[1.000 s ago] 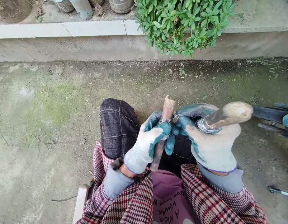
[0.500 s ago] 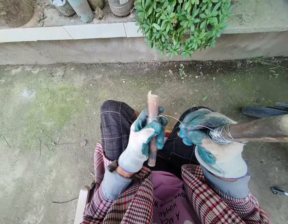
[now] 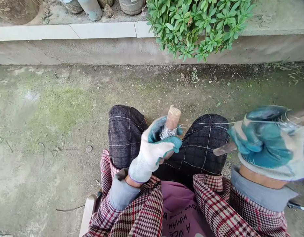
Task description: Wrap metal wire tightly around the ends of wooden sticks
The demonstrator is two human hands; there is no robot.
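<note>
My left hand (image 3: 158,148), in a white glove with a teal palm, is closed round a short wooden stick (image 3: 174,116). Silvery wire (image 3: 167,132) is wound in several turns about that stick, just above my fingers. At the right, my right hand (image 3: 267,140) wears a matching glove and is wrapped round a thicker wooden pole (image 3: 224,149), whose end pokes out to the left. More loosely coiled wire (image 3: 286,124) sits on the pole, partly hidden and blurred. A single strand runs nearly straight between both hands, above my knees.
A low concrete ledge (image 3: 105,51) edged with white tiles crosses the far side. A leafy green plant (image 3: 198,26) overhangs it, and pots (image 3: 132,6) stand on top. A chair arm (image 3: 88,214) is at my left; a thin dark tool (image 3: 296,206) lies at the right.
My right hand has moved right and turned, drawing the once slack strand straight; the pole's end now shows left of it. The stick in my left hand has tilted to the right.
</note>
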